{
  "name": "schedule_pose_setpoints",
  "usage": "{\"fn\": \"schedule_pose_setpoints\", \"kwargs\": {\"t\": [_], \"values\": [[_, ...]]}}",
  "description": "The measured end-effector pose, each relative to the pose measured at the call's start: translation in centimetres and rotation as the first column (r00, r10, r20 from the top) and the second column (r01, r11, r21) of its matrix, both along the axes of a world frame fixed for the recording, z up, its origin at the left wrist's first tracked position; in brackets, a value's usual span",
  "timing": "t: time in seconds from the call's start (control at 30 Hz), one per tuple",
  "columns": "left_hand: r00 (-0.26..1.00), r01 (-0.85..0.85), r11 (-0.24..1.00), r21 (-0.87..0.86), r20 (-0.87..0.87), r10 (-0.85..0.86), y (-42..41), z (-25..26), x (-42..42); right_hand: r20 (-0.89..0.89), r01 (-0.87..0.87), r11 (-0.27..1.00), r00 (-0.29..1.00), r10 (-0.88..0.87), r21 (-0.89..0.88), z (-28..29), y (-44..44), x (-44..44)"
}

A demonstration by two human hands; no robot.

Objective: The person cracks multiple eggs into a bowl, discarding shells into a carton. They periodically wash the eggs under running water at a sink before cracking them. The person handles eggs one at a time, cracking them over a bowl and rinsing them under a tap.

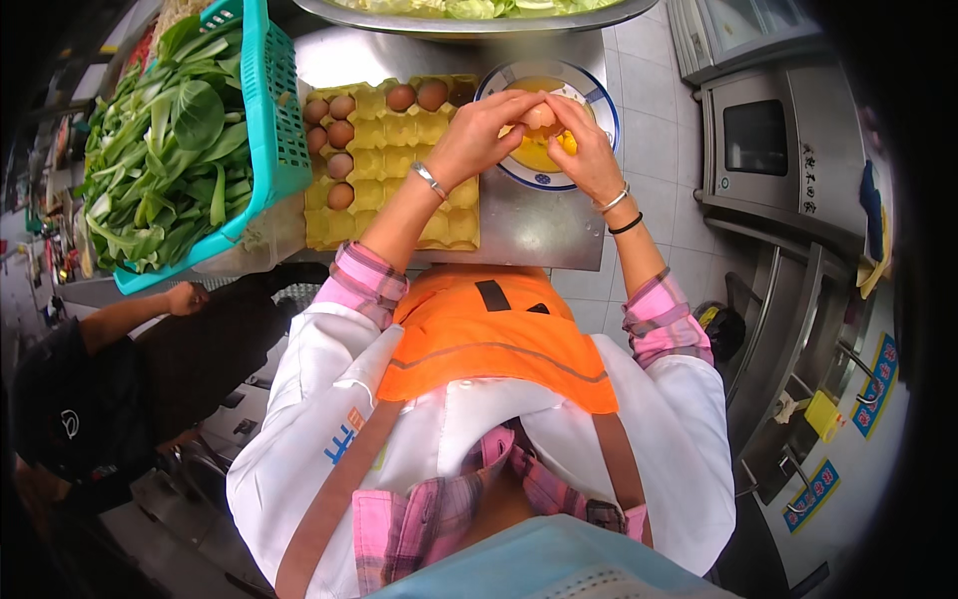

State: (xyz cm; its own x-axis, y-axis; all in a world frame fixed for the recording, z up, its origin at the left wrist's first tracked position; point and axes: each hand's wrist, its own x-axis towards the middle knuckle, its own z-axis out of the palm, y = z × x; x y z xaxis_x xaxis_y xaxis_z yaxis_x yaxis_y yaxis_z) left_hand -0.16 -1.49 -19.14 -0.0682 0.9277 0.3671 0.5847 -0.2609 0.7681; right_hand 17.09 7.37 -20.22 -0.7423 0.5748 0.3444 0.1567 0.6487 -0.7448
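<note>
My left hand [486, 131] and my right hand [580, 135] meet over a blue-rimmed white enamel-like dish [614, 138]. Between their fingertips they hold an eggshell [538, 116], which looks cracked; its underside is partly hidden. Raw egg with yellow yolk [533, 155] lies in the dish below. To the left is a yellow egg tray [389, 131], partly covered by my left forearm. Several brown eggs [340, 135] sit in its left columns, and others [432, 95] stand along its far row.
A turquoise plastic basket [281, 150] of leafy greens [176, 142] stands left of the tray. Beyond the dish is a metal basin [479, 25] with cut leaves. The steel table's right edge [603, 224] borders a tiled floor. At left a person in dark clothing [82, 382] stands nearby; steel sinks [804, 352] are at right.
</note>
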Motion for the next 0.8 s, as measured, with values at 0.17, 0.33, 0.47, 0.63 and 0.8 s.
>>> {"fn": "schedule_pose_setpoints", "kwargs": {"t": [0.17,0.33,0.47,0.63,0.8], "values": [[0.989,0.040,0.996,0.082,-0.148,-0.028,0.5,1.7,-0.6,0.007,0.003,0.959,1.000,-0.005,0.284,2.0,0.8,0.2],[0.983,0.030,0.985,0.172,-0.185,0.002,0.6,2.9,-0.5,-0.053,0.036,0.938,0.998,-0.018,0.344,3.2,1.0,0.1],[0.976,-0.002,0.976,0.217,-0.214,0.049,0.3,3.3,-0.5,-0.092,0.044,0.922,0.996,-0.009,0.384,4.0,0.8,-0.1],[0.971,-0.008,0.972,0.234,-0.230,0.063,0.0,4.2,-0.7,-0.105,0.027,0.906,0.994,0.019,0.422,5.1,0.7,-0.2],[0.961,0.023,0.964,0.264,-0.271,0.052,-0.1,5.7,-0.5,-0.089,0.040,0.883,0.996,0.002,0.468,6.2,0.8,0.1]]}}
